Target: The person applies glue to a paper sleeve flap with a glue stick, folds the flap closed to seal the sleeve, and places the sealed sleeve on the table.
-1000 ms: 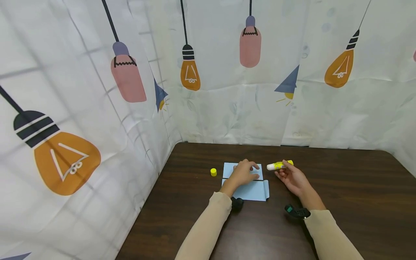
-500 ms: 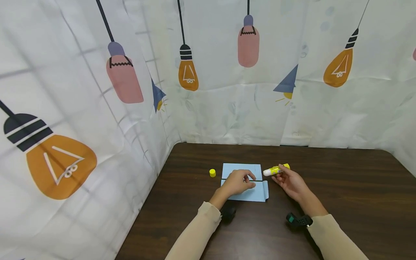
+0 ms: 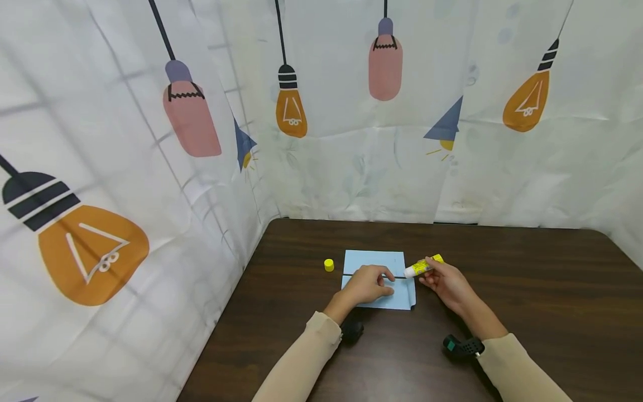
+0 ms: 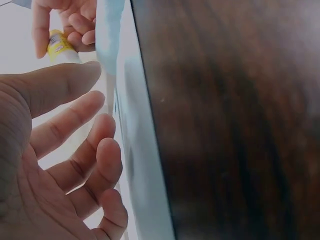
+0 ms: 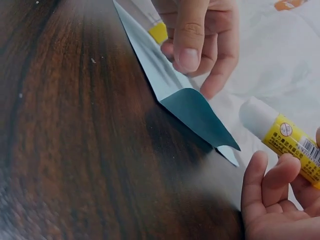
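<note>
Pale fabric (image 3: 331,167) printed with hanging lamps fills the upper and left parts of the head view. Below it spreads a dark wood-grain table (image 3: 552,290), beige sleeves (image 3: 301,357) extending up from the bottom edge. Light blue paper (image 3: 374,261) lies at lower centre, crossed by a dark line, its lower right flap (image 5: 200,117) curling up. Over the paper is the left hand (image 3: 364,287), holding nothing, fingers loosely bent; whether it touches cannot be told. To its right, the right hand (image 3: 449,287) pinches a yellow-and-white glue stick (image 3: 422,267), white end tilted down toward the paper's right edge. Left of the paper sits a small yellow cap (image 3: 329,265)
</note>
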A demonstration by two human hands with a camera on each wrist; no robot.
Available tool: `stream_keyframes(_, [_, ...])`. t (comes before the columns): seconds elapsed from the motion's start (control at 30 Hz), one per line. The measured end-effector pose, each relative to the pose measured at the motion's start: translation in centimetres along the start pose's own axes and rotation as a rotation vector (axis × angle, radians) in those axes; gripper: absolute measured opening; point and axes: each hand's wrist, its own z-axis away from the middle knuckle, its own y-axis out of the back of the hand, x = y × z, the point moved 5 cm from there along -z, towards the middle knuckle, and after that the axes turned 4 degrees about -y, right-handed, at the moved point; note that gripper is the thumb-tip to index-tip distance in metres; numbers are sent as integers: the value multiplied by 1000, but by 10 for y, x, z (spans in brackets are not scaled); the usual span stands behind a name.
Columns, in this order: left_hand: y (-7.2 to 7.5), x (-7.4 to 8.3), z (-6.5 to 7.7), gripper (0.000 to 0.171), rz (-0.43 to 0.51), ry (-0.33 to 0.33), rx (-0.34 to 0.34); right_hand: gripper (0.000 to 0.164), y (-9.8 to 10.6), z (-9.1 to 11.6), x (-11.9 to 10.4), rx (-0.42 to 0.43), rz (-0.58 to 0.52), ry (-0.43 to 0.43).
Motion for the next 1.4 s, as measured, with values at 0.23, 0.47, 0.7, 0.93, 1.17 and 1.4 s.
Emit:
stream_keyframes(0.23, [-5, 0, -2, 21, -29, -5, -31, 32, -2, 0, -1, 5, 73, 23])
stream_keyframes(0.47, [-4, -3, -1, 25, -23, 3, -59, 38, -2, 1, -3, -12, 142, 44])
stream_keyframes(0.7, [1, -5, 0, 31, -33, 36, -86, 41, -3, 0, -3, -7, 228, 49])
stream_keyframes(0.93, [1, -6, 1, 33, -13, 67, -99, 51, -7, -1, -2, 9, 337, 60])
stream_keyframes(1.17, [0, -6, 1, 33, -23, 70, -104, 57, -7, -1, -2, 32, 419, 71])
stream_keyframes(1.4, [-1, -8, -1, 33, -23, 83, -106, 55, -8, 0, -2, 30, 464, 93])
